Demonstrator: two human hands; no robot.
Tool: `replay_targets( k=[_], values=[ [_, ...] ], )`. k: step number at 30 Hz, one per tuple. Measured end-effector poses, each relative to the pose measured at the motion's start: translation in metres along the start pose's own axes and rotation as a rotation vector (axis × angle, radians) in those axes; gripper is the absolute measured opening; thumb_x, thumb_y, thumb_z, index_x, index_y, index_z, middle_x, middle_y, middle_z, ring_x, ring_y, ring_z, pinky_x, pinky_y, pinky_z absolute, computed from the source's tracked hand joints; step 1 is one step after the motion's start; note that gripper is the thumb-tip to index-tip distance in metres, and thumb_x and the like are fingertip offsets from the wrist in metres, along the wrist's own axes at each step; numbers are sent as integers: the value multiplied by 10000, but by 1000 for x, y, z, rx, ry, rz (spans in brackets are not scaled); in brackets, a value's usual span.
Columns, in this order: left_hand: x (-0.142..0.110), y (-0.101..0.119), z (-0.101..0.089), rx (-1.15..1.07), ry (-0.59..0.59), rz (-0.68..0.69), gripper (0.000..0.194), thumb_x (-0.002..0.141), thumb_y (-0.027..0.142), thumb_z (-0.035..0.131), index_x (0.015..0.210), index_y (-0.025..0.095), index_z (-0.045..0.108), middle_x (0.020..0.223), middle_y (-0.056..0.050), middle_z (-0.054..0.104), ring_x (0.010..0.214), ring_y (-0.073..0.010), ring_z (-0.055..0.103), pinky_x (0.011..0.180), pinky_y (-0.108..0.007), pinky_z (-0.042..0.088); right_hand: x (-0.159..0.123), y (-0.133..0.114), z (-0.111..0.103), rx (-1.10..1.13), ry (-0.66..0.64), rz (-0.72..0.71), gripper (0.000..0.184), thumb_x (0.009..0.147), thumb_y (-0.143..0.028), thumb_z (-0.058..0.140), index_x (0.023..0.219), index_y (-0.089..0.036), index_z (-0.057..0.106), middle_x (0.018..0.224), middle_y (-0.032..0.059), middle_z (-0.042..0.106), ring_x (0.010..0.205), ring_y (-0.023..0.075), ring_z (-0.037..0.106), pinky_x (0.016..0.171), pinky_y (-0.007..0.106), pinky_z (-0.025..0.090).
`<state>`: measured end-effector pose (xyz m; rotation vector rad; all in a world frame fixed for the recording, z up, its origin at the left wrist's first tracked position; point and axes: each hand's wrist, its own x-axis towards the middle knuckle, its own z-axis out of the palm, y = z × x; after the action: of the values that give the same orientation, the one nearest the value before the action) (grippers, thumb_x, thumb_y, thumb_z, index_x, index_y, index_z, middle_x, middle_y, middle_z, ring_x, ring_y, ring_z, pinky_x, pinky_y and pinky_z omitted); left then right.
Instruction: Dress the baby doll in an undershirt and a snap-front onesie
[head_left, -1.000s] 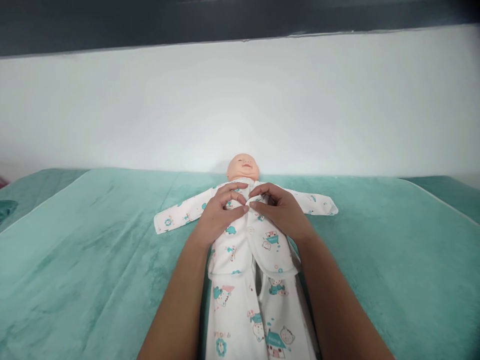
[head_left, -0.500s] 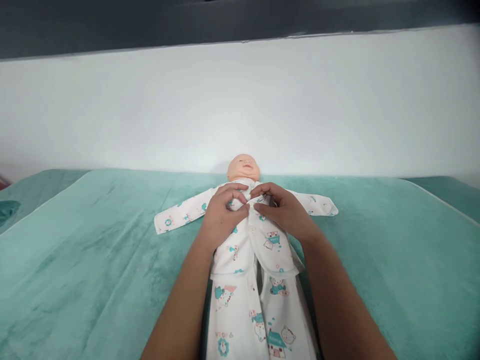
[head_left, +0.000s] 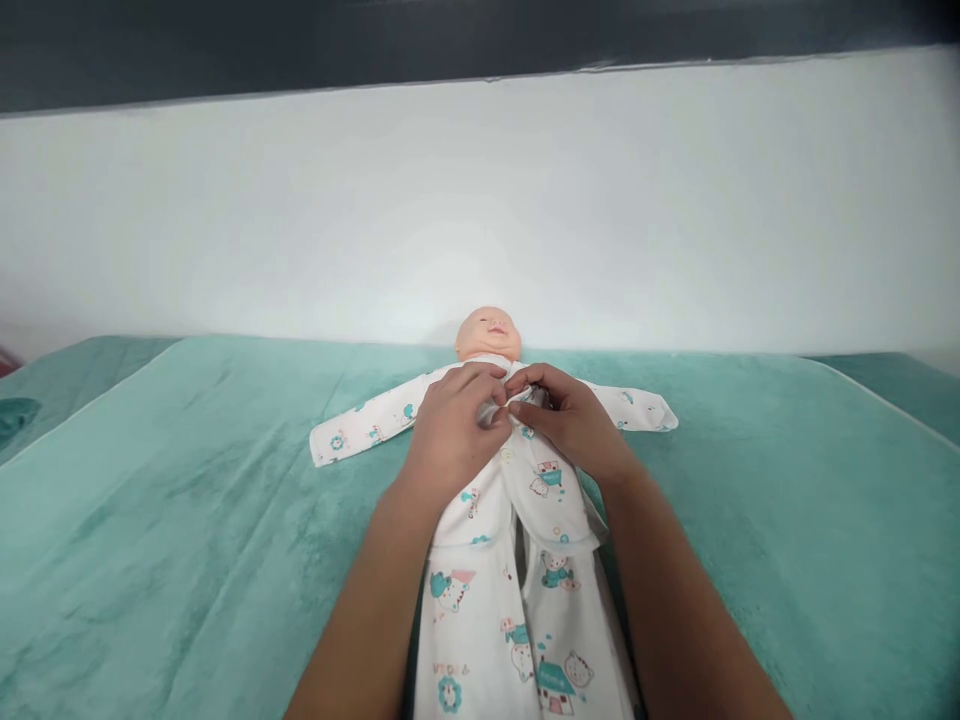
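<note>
A baby doll (head_left: 487,334) lies on its back, head away from me, its sleeves spread to both sides. It wears a white printed baby jacket (head_left: 551,500) over white printed trousers (head_left: 469,640). At the chest, my left hand (head_left: 459,425) pinches the jacket's front edge between thumb and fingers. Facing it, my right hand (head_left: 562,415) pinches the other edge, the fingertips of both hands nearly touching. Whatever button sits between the fingertips is hidden by them. Below them, a pale button (head_left: 507,455) shows on the front opening, and the jacket's lower hem parts over the trousers.
A teal plush blanket (head_left: 225,520) covers the surface under the doll and on both sides. Behind the doll's head rises a white wall (head_left: 480,200), with a dark band (head_left: 480,40) along its top.
My left hand has shifted slightly right and turned over the jacket edge, its fingers closer to my right hand's. My right hand has barely moved, and the doll lies as before.
</note>
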<state>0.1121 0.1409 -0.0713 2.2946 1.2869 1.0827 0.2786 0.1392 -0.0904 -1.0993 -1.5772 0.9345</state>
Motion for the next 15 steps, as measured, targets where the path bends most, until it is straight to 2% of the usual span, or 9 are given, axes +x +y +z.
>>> replay_targets(
  k=[3, 6, 11, 15],
  values=[
    [-1, 0, -1, 31, -1, 49, 123, 752, 106, 570, 762, 228, 582, 1210, -9, 643, 1120, -213, 593, 979, -375, 445, 0, 1, -1, 33, 18, 13, 154, 764, -214, 631, 916, -239, 638, 921, -11, 626, 778, 148, 523, 720, 290, 404],
    [-3, -1, -2, -31, 0, 74, 87, 794, 152, 578, 785, 228, 620, 1242, -15, 625, 1122, -202, 600, 989, -356, 451, 0, 1, -1, 41, 38, 37, 141, 764, -210, 630, 903, -238, 632, 915, -13, 611, 779, 143, 524, 716, 286, 405],
    [-3, -5, -1, -174, 4, 19, 114, 843, 211, 574, 769, 225, 660, 1181, -32, 656, 1118, -211, 604, 1016, -366, 447, 0, -2, -1, -9, 18, 35, 114, 768, -226, 633, 881, -241, 631, 875, -26, 600, 733, 133, 498, 690, 284, 385],
    [-2, -9, -1, -301, 47, -38, 117, 873, 195, 535, 851, 223, 646, 1182, -37, 649, 1111, -192, 605, 967, -339, 471, 0, -1, 0, -12, 25, -3, 110, 782, -186, 586, 871, -237, 624, 868, -23, 598, 729, 133, 493, 685, 286, 380]
  ],
)
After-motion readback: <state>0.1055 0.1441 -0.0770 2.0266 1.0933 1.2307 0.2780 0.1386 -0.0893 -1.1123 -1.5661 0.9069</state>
